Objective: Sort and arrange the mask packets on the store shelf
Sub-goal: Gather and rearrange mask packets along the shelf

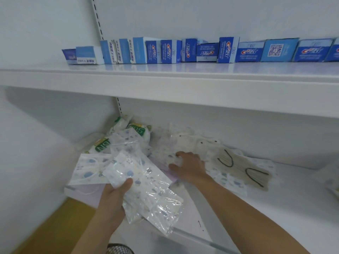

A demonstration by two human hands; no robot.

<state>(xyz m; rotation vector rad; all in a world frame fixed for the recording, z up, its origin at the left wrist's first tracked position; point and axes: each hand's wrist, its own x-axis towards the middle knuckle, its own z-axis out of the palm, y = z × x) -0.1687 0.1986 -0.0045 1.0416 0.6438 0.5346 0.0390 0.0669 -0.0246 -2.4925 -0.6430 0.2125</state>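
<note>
On the lower shelf (275, 208), the left hand (111, 195) grips a fanned stack of mask packets (146, 189); the right hand (189, 165), fingers spread, presses a loose packet (165, 154). Light, slippery film probably wants edge pinches.

Two white shelves here. The upper shelf (165, 77) runs across the frame's middle, carrying a ragged row of blue toothpaste boxes (201, 51) — some upright, some on their sides. Below, the lower shelf (286, 202) holds a loose heap of clear mask packets (165, 145) at centre, green-lettered packs (102, 144) tucked at back left, and beige masks (244, 167) with black loops lying right of centre.
</note>
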